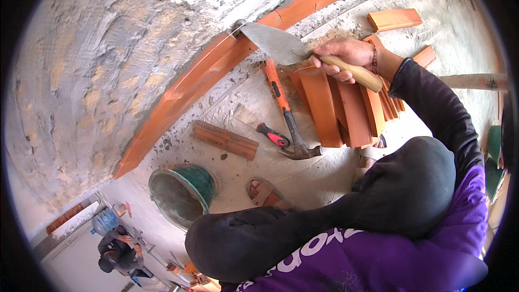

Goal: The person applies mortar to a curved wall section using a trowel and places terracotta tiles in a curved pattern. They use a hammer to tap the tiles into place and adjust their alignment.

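My right hand (346, 58) is closed around the wooden handle of a trowel (278, 44). The broad grey blade points left, its tip at a small round grey piece (238, 27) on the upper edge of a row of orange tiles (189, 84) along the wall's foot. A thin pale string runs along that edge near the tip. Below my hand stands a stack of orange tiles (354, 111). Left of the stack lies a claw hammer (285, 105) with an orange and black grip, beside a scraper (270, 133) with a red and black handle. My left hand is out of view.
A loose tile (224, 139) lies near a green bucket (201, 184). Another tile (394, 19) rests at the upper right, and a wooden pole (476, 81) juts in from the right. My sandalled foot (264, 191) is beside the bucket. A co-worker (116, 251) crouches at lower left.
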